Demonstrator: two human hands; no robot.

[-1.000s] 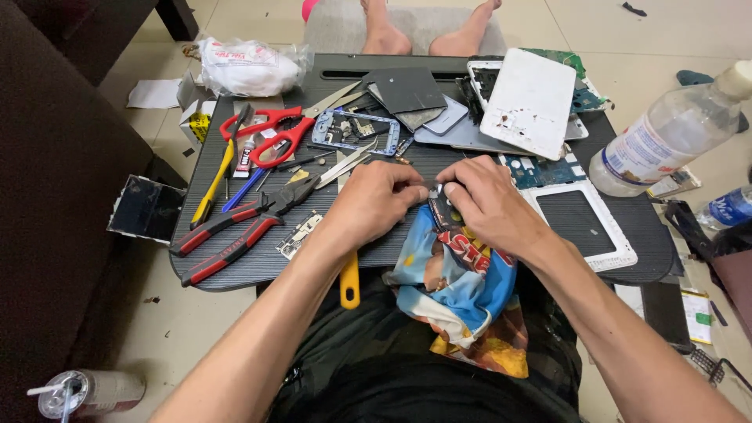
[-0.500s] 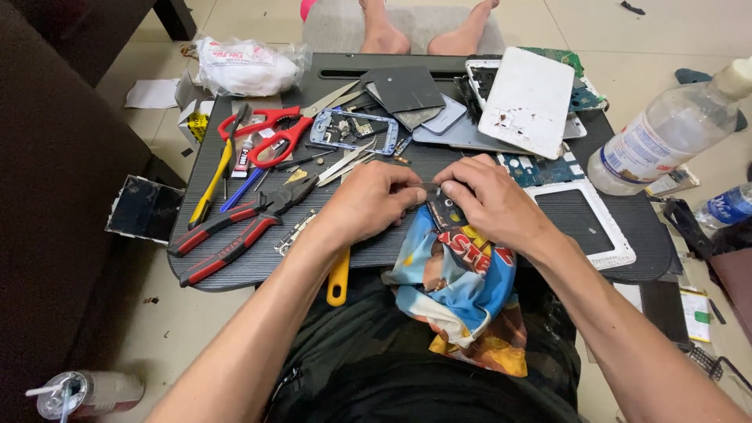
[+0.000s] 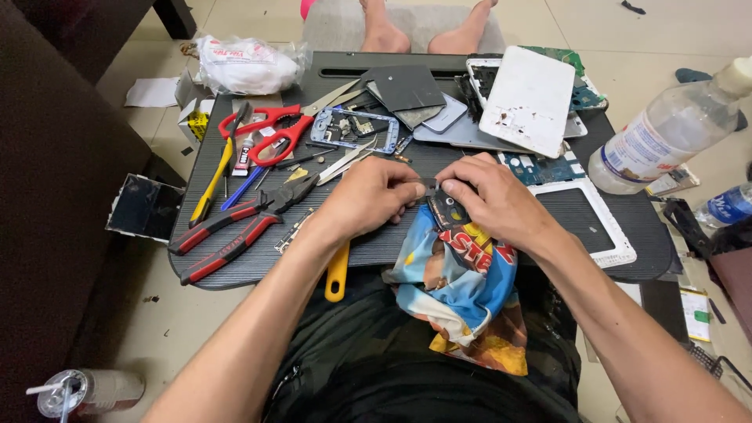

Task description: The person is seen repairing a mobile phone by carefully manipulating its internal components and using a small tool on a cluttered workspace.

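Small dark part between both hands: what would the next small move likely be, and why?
Probably a steady pull or pry apart at the pinch. Both the left hand and right hand grip the small dark part with fingertips over the colourful cloth at the table edge, while the tweezers lie unused nearby.

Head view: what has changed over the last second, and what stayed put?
Little moved. The left hand and right hand stay pressed together over a small dark part at the black table's front edge, shifting only slightly. The yellow-handled tool under the left wrist looks slightly shifted. The red scissors, pliers and white tablet cover did not move.
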